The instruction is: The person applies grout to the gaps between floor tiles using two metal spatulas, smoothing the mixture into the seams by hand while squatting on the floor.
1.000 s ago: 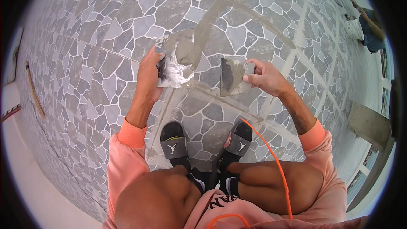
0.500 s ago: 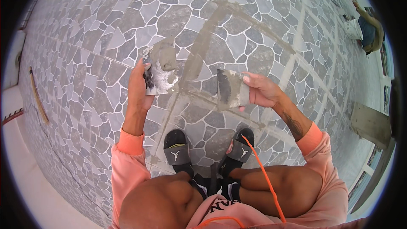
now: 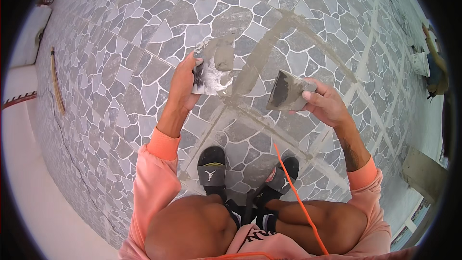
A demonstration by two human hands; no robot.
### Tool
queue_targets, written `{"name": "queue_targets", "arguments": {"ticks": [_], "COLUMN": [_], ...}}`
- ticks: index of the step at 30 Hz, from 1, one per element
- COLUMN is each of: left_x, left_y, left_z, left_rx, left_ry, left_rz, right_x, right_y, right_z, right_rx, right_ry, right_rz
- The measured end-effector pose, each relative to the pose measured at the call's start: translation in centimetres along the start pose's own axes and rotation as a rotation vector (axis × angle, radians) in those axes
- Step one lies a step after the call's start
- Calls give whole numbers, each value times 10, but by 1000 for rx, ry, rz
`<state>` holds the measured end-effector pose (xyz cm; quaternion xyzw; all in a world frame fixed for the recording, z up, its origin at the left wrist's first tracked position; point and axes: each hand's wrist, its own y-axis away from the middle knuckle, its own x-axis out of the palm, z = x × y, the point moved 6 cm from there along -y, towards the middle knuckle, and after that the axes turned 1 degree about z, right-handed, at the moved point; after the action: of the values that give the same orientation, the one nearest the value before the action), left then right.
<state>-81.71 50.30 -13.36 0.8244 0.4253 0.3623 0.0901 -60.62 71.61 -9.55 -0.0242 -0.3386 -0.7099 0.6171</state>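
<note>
I squat on a stone-patterned tiled floor, with grey mortar smeared along its joints. My left hand is closed on the left edge of a flat metal plate, which carries wet grey mortar on its upper part. My right hand pinches a smaller square scraper, its face coated with mortar, a short gap to the right of the plate. Both tools are held above the floor, in front of my sandalled feet.
A long wooden-handled broom lies at the left, near a low white wall. At the far right, another person is bent beside a white bucket. A concrete piece is at the right edge. An orange cord hangs before me.
Since half a second ago both hands and their tools appear higher and farther right, and the scraper is more tilted. The floor and surroundings have also shifted in view.
</note>
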Motion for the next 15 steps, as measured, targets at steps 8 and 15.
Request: {"name": "queue_targets", "arguments": {"ticks": [8,15], "left_x": [-49,-88], "left_y": [4,30], "left_z": [-48,-83], "left_rx": [116,231], "left_ry": [29,-44], "left_rz": [-195,-335], "right_x": [1,20], "right_y": [-6,-16], "right_z": [-12,-21], "right_rx": [57,152], "right_ry": [-453,-525], "right_rz": [73,-90]}}
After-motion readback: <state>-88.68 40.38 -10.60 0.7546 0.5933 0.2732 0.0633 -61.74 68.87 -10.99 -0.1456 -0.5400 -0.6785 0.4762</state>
